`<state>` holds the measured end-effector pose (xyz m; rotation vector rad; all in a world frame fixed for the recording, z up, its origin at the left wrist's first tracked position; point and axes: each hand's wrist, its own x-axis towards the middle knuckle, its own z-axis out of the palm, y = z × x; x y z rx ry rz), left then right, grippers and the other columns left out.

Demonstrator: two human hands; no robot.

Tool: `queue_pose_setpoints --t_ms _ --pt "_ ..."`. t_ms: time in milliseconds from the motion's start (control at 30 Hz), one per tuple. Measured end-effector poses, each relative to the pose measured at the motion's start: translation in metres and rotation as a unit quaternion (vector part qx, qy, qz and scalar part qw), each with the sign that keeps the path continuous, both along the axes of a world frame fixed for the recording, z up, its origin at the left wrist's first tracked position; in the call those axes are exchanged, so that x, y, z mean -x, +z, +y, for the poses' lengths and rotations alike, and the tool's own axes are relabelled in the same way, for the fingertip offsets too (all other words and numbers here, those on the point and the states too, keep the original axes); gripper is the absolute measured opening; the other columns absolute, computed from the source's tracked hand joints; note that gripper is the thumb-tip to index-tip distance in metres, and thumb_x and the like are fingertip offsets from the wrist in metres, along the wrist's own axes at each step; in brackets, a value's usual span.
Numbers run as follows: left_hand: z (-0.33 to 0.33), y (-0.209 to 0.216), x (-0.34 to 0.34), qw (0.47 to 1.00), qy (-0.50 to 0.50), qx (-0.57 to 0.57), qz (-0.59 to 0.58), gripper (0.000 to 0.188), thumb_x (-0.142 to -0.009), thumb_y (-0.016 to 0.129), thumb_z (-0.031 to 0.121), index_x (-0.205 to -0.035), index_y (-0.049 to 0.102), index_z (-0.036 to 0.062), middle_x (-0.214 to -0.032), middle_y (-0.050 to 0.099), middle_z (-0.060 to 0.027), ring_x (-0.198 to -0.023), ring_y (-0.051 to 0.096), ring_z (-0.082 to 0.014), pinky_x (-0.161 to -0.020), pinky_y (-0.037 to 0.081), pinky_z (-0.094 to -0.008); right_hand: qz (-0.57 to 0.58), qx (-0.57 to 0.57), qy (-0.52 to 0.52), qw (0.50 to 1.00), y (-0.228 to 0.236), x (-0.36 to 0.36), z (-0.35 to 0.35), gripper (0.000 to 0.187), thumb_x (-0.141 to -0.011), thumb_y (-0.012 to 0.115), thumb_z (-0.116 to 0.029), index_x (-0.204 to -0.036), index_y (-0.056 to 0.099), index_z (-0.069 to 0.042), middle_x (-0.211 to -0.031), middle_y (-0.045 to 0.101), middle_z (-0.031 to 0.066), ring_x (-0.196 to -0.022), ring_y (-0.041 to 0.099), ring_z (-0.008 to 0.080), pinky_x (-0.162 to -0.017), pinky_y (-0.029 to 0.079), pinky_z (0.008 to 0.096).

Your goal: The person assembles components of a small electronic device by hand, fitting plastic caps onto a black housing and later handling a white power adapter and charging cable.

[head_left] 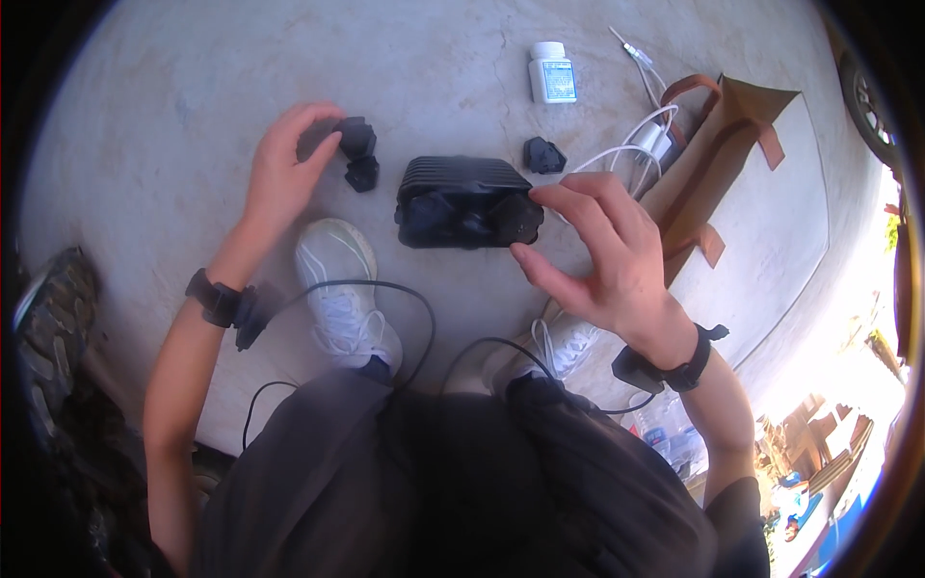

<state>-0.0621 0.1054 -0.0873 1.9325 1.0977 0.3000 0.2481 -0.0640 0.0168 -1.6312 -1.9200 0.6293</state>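
My left hand (286,162) reaches in at the upper left, thumb and forefinger curved around the near edge of a small black faceted block (356,138). A second black block (362,174) lies against it on the ground. In the middle, a black ribbed box (455,176) rests on the ground with its open side toward me. At its right end, my right hand (602,246) has thumb and forefinger on either side of another black faceted block (520,220). How far that block sits inside the box is hard to see. Another dark block (544,155) lies beyond the box.
A white bottle (553,79) stands at the back. White cables (636,130) lie beside a long brown-and-white bag (747,164) on the right. My white shoe (332,279) is close to the box. Black wrist straps (220,299) trail thin cords across my legs.
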Motion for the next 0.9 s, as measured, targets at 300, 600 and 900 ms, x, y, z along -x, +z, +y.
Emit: queue_pose_setpoints --t_ms 300,600,900 --pt "-0.015 0.061 -0.032 0.976 -0.096 -0.195 -0.017 0.038 -0.087 0.070 0.000 -0.125 0.067 0.0052 -0.129 0.067 -0.0129 -0.123 0.062 -0.0335 -0.113 0.043 -0.0441 -0.035 0.015 0.032 0.999 -0.010 0.009 -0.004 0.046 -0.080 0.083 -0.019 -0.121 0.065 -0.007 -0.112 0.057 0.0092 -0.072 0.060 0.0232 -0.068 0.053 0.0359" --pt "-0.041 0.107 -0.063 0.944 -0.235 -0.216 -0.088 0.041 -0.076 0.080 0.007 -0.116 0.073 0.0084 -0.116 0.066 -0.0083 -0.110 0.063 -0.0274 -0.110 0.043 -0.0530 0.040 -0.049 -0.003 0.998 -0.001 0.007 -0.007 0.047 -0.072 0.085 -0.014 -0.115 0.068 -0.004 -0.107 0.062 0.0112 -0.079 0.067 0.0253 -0.067 0.056 0.0328" --pt "-0.054 0.097 -0.068 0.946 -0.245 -0.201 -0.065 0.039 -0.073 0.085 0.009 -0.110 0.072 0.0074 -0.117 0.066 -0.0079 -0.111 0.062 -0.0274 -0.110 0.044 -0.0523 0.073 -0.061 -0.018 0.995 -0.002 0.003 -0.010 0.050 -0.070 0.084 -0.011 -0.117 0.070 -0.002 -0.107 0.063 0.0122 -0.078 0.067 0.0233 -0.066 0.056 0.0312"
